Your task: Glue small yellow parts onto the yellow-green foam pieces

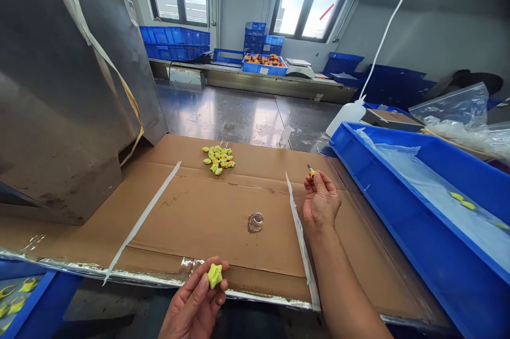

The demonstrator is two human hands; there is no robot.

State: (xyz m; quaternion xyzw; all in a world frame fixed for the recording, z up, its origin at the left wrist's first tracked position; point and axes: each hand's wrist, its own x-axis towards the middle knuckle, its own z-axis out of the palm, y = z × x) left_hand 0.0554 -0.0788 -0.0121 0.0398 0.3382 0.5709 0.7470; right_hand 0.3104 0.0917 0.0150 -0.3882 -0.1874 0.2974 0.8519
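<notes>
- Near the bottom edge of the view, the left hand [195,304] holds a small yellow piece [215,274] pinched between thumb and fingertips, just over the front edge of the table
- Further up and to the right, the right hand [320,202] has its fingers closed around a small tool [311,170] with a thin dark tip; the tip points up and away from the person
- Both hands are well apart, and a strip of white tape [299,227] on the cardboard sheet [207,217] lies between them
- A small clear cup [255,221] stands on the cardboard between the two hands, touching neither
- At the far side of the cardboard is a pile of yellow pieces [218,159], free to reach
- On the left a big metal box [59,94] stands on the cardboard
- On the right, a blue crate [414,232] lined with clear plastic holds a few yellow pieces [462,200]
- A white squeeze bottle [346,117] stands behind the crate
- Lower left, another blue bin [40,304] shows yellow parts inside
</notes>
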